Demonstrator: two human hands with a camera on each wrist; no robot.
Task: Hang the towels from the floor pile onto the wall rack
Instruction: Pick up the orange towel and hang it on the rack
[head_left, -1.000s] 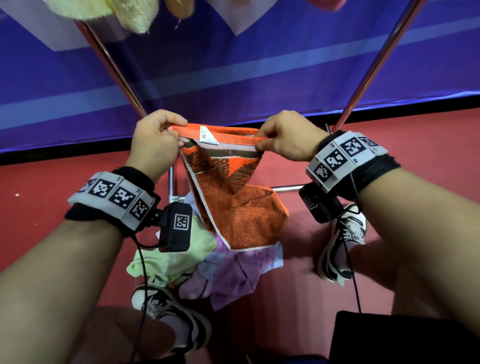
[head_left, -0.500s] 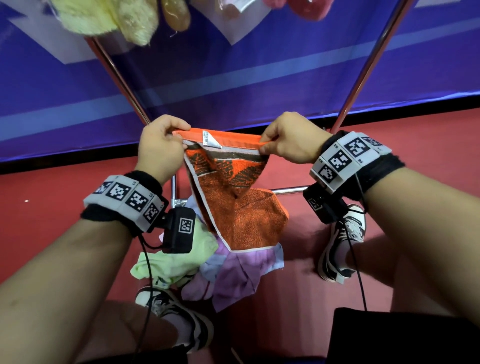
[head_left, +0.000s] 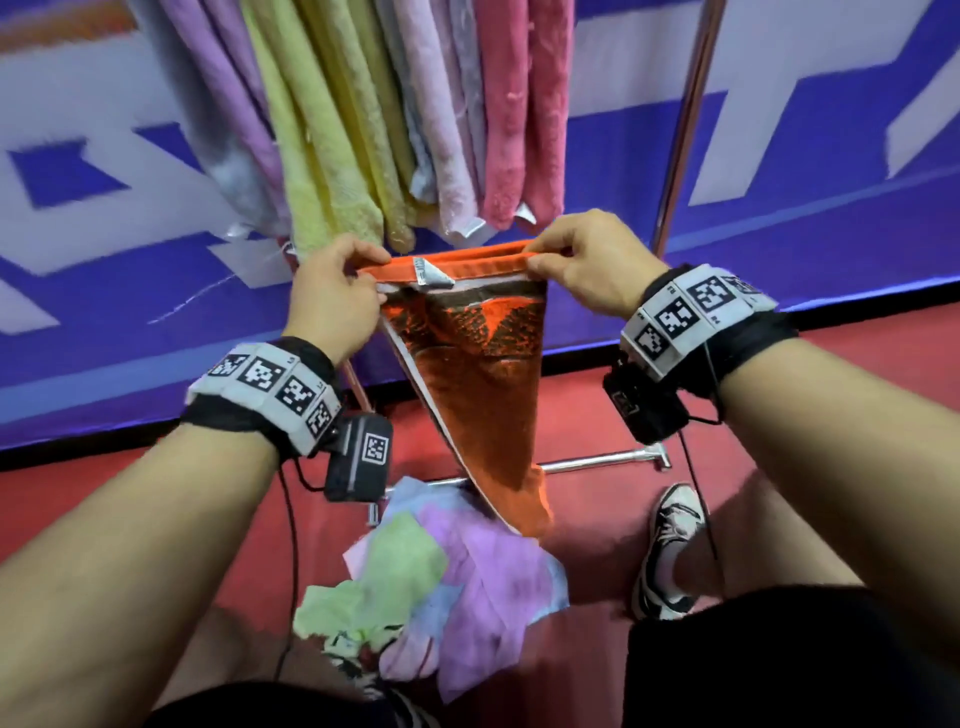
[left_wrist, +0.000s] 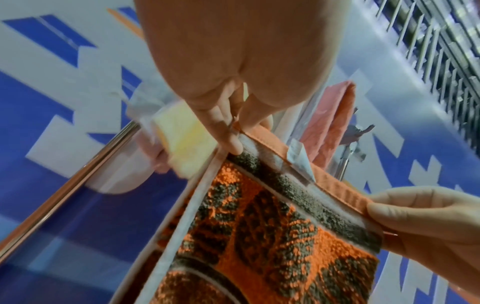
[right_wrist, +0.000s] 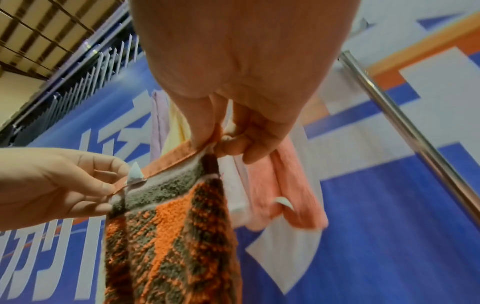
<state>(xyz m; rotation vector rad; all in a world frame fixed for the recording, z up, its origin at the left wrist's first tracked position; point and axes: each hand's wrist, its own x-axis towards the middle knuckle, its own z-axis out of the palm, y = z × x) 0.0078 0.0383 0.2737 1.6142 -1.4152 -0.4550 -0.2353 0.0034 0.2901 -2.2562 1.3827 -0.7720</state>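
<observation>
With our left hand (head_left: 332, 291) and right hand (head_left: 587, 265) each pinching a top corner of the orange towel (head_left: 483, 374) above the floor pile (head_left: 441, 577), it may bunch or slide off the rack's bar, which is probably crowded but out of view.

Both forearms reach forward, raised in front of the chest, bare, each wrist wrapped in a black band with a marker strip. Left hand (head_left: 337, 301): knuckles up, thumb and fingers (left_wrist: 228, 135) curled into a pinch on the left top corner of the orange towel (head_left: 483, 384). Right hand (head_left: 587, 265): same pose, pinching the right top corner. The 2 hands sit level, apart, top edge taut between them.
</observation>
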